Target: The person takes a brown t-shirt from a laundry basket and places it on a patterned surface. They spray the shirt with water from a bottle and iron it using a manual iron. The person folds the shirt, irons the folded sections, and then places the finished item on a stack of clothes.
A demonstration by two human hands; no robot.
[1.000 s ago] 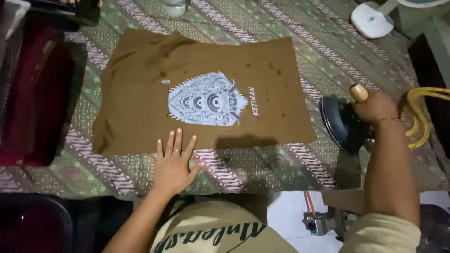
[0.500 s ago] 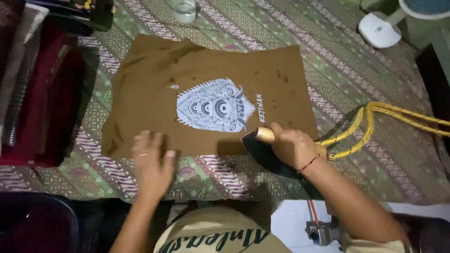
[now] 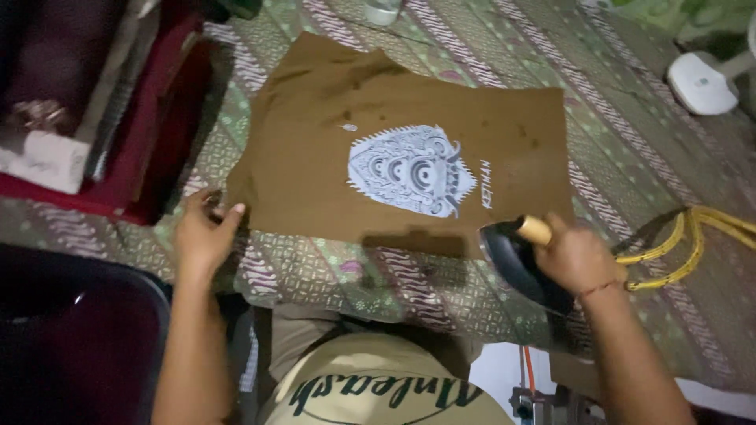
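- Patterned green cloth [image 3: 409, 275] with striped bands covers the whole work surface, dimly lit, seen from above.
- Spread flat on it lies a brown shirt [image 3: 315, 173], folded to a rough rectangle, with a white mask-like print [image 3: 409, 169] at its middle and a few dark spots above the print.
- Left hand [image 3: 203, 236] sits at the shirt's near left corner, fingers curled and thumb out, pinching or pressing the fabric edge there; how firmly it grips I cannot tell.
- Right hand [image 3: 575, 256] is closed tight around the pale wooden handle of a dark iron [image 3: 516, 256].
- Iron's nose points left and rests at the shirt's near right edge, just below the print.
- Yellow cord [image 3: 693, 236] loops off to the right behind the iron.
- Dark red fabric pile [image 3: 150, 134] lies at the left, just beside the shirt.
- White round object [image 3: 701, 83] rests at the far right, well apart.
- Glass [image 3: 383, 11] stands at the top edge, beyond the shirt.
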